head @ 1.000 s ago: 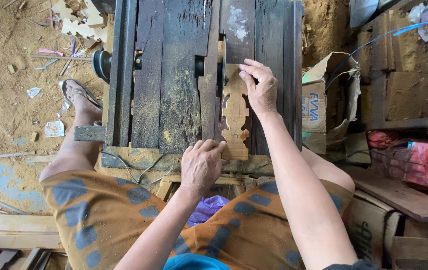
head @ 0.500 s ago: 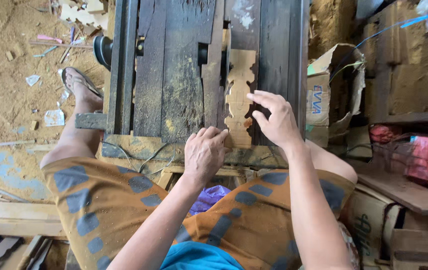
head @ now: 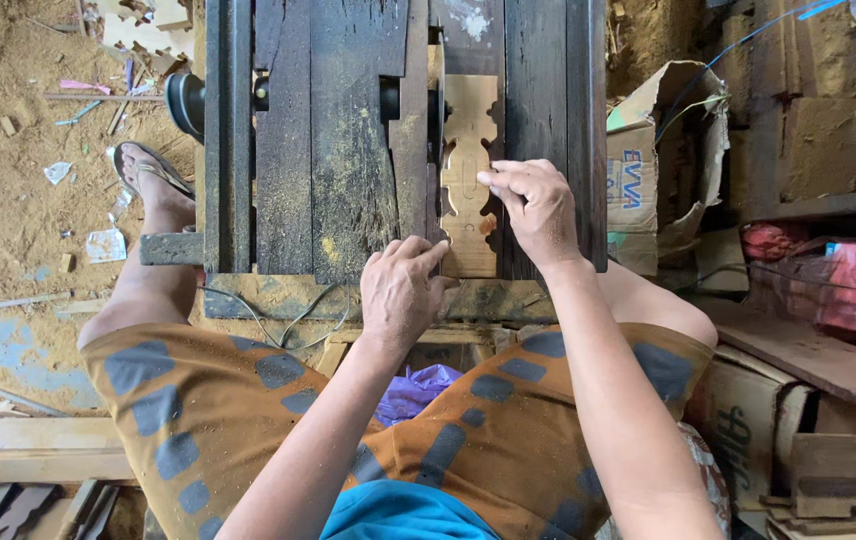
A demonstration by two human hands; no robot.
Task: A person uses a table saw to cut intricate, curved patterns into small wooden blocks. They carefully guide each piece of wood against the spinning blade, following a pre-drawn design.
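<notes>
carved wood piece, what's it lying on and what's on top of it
The carved wood piece lies flat on the dark plank table. The right hand presses its middle and the left hand covers its near corner, hiding the wood beneath them.

Quick count: two hands, the left hand [head: 403, 290] and right hand [head: 538, 210], on one carved wooden piece [head: 468, 150]. One dark plank table [head: 318, 130], one flip-flop [head: 153, 170], two cardboard boxes [head: 648, 150] [head: 748, 420].

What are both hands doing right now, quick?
Left hand: fingers curled, pressing the carved wooden piece's near end.
Right hand: fingers bent, resting on its right edge.
</notes>
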